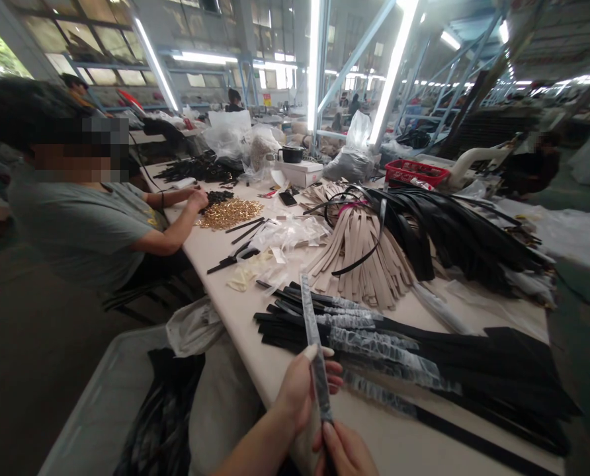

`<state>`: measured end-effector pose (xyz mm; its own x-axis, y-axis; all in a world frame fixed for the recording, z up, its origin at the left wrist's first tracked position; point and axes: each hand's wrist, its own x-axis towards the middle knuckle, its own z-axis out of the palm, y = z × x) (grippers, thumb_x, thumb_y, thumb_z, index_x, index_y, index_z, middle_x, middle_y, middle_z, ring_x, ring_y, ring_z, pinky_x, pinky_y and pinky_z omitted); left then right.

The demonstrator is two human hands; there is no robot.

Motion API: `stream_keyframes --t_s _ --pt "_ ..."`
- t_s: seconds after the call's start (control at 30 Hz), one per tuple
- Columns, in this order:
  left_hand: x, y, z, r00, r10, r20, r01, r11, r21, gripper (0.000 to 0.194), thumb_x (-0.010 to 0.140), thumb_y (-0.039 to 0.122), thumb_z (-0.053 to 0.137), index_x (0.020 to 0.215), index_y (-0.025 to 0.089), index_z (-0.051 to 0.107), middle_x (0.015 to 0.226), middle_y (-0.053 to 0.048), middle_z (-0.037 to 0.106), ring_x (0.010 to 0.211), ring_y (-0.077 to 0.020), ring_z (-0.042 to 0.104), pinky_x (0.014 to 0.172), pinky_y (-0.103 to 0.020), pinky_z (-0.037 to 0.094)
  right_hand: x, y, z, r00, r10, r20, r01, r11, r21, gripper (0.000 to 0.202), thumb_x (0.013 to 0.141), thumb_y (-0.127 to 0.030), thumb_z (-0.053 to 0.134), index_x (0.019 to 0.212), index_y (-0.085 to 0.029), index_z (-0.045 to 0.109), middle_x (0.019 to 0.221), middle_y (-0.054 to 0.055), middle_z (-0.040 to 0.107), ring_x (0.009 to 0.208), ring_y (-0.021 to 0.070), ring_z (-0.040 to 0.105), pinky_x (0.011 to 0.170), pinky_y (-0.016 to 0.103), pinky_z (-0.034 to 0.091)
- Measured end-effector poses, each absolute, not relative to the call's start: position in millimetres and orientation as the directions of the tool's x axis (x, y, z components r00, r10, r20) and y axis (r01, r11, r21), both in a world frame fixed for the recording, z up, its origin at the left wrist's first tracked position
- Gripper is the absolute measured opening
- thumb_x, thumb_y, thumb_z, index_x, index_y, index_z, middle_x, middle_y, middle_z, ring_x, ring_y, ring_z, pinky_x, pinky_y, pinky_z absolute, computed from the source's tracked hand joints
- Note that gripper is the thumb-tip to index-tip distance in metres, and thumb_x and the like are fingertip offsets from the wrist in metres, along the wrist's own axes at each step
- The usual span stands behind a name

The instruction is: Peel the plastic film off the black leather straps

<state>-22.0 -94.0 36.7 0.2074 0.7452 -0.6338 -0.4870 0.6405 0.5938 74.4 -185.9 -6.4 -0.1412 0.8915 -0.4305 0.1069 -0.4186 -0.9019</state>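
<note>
Well, the plastic-sleeved strap (316, 344) is held over the near edge of the table (399, 443), its long axis running from 5 to 11 o'clock, far end pointing to 11. The left hand (302, 383) curls slightly parted fingers behind it, thumb alongside; the right hand (347, 449) pinches its near end. Black straps (473, 357) lie at 2 o'clock, a seated co-worker (86, 225) at 10.

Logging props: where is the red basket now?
In the head view, the red basket sits right of centre, behind the black straps and right of a full plastic bag.
</note>
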Motion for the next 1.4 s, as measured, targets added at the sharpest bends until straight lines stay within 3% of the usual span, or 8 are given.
stream_keyframes --t_s 0.23,0.33,0.47,0.73,0.93,1.13,1.27,1.4 --pt "-8.4 -131.2 26.6 0.103 0.781 -0.616 -0.509 0.574 0.642 0.029 0.081 0.045 0.057 0.076 0.017 0.059 0.071 -0.007 0.07 0.063 -0.0204 0.066 0.062 -0.029 0.046 78.2 -171.4 -2.5 0.044 0.943 -0.329 0.169 -0.332 -0.928 0.074 0.081 -0.08 0.047 0.1 -0.015 0.074 0.109 0.016 0.073 0.106 0.0289 0.067 0.092 0.032 0.051" --pt "-19.4 -124.5 29.6 0.181 0.717 -0.673 -0.533 0.647 0.546 0.033 0.082 0.046 0.055 0.082 0.015 0.063 0.077 -0.011 0.072 0.066 -0.0213 0.067 0.064 -0.03 0.048 74.4 -178.5 -9.0 -0.026 0.942 -0.333 0.151 -0.326 -0.933 0.072 0.084 -0.08 0.039 0.083 -0.016 0.07 0.076 0.012 0.074 0.074 0.0238 0.07 0.071 0.029 0.054" --pt "-30.3 -86.2 37.7 0.156 0.733 -0.662 -0.484 0.641 0.596 0.039 0.086 0.045 0.051 0.101 0.012 0.064 0.086 -0.013 0.074 0.063 -0.0195 0.067 0.065 -0.032 0.05 70.4 -184.6 -13.8 -0.206 0.885 -0.417 0.059 -0.414 -0.908 0.068 0.088 -0.079 0.029 0.079 -0.019 0.057 0.041 0.0 0.056 0.034 0.0132 0.047 0.039 0.021 0.035" --pt "-13.9 -138.3 21.6 0.159 0.786 -0.598 -0.405 0.604 0.686 0.045 0.086 0.055 0.052 0.085 0.013 0.065 0.07 -0.008 0.068 0.039 -0.0124 0.051 0.031 -0.02 0.025 80.9 -171.0 5.3 -0.143 0.887 -0.438 0.073 -0.432 -0.899 0.07 0.081 -0.085 0.036 0.079 -0.019 0.059 0.049 0.001 0.058 0.039 0.0137 0.051 0.037 0.021 0.035" --pt "-37.5 -71.5 34.3 0.213 0.77 -0.602 -0.53 0.609 0.59 0.036 0.087 0.043 0.055 0.098 0.01 0.065 0.088 -0.015 0.074 0.069 -0.0211 0.07 0.065 -0.03 0.053 92.1 -192.7 -3.4 -0.269 0.838 -0.475 0.031 -0.485 -0.874 0.063 0.086 -0.078 0.04 0.081 -0.018 0.058 0.046 0.0 0.058 0.038 0.0117 0.049 0.041 0.02 0.035" --pt "-23.0 -75.4 35.3 0.137 0.858 -0.495 -0.439 0.501 0.746 0.022 0.081 0.032 0.064 0.09 0.012 0.068 0.079 -0.01 0.073 0.073 -0.0213 0.069 0.07 -0.029 0.052 97.7 -159.6 25.4 -0.217 0.906 -0.363 -0.168 -0.402 -0.9 0.055 0.083 -0.066 0.06 0.109 -0.018 0.063 0.104 0.009 0.071 0.091 0.0231 0.068 0.074 0.03 0.054" --pt "-24.2 -84.7 43.9 0.302 0.818 -0.489 -0.406 0.574 0.711 0.029 0.08 0.036 0.066 0.096 0.012 0.07 0.079 -0.009 0.073 0.068 -0.0208 0.068 0.058 -0.026 0.048 81.8 -137.5 38.2 -0.151 0.915 -0.373 -0.121 -0.392 -0.912 0.049 0.089 -0.064 0.052 0.098 -0.017 0.058 0.066 0.0 0.063 0.047 0.0113 0.055 0.043 0.019 0.04" --pt "-39.3 -39.8 65.2 0.321 0.859 -0.399 -0.576 0.512 0.638 0.039 0.089 0.043 0.059 0.11 0.011 0.066 0.08 -0.01 0.073 0.072 -0.0217 0.069 0.073 -0.033 0.053 67.7 -152.5 29.2 -0.287 0.869 -0.402 -0.149 -0.456 -0.878 0.048 0.089 -0.065 0.051 0.086 -0.017 0.052 0.054 -0.004 0.057 0.037 0.0066 0.045 0.038 0.016 0.032"
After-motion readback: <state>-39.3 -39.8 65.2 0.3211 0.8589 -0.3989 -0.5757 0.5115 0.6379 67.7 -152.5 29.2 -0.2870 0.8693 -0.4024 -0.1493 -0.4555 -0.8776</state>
